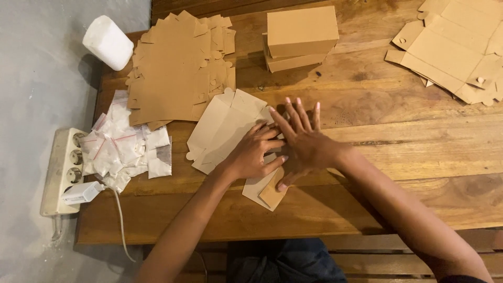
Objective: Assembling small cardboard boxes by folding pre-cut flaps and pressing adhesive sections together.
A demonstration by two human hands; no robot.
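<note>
Left of centre, the left hand [254, 153] presses curled fingers onto a flat cardboard box blank [222, 128] on the wooden table [419, 147]. Just right, the right hand [304, 144] lies open-palmed, fingers spread, across the blank's right edge, gripping nothing.

The scene is lit with warm, soft light from above. Dark shadows are cast under the hands [283, 149] and beside the stacked boxes [299, 37]. The fingers are a little blurred. A faint shine is seen on the wooden table [419, 141].
</note>
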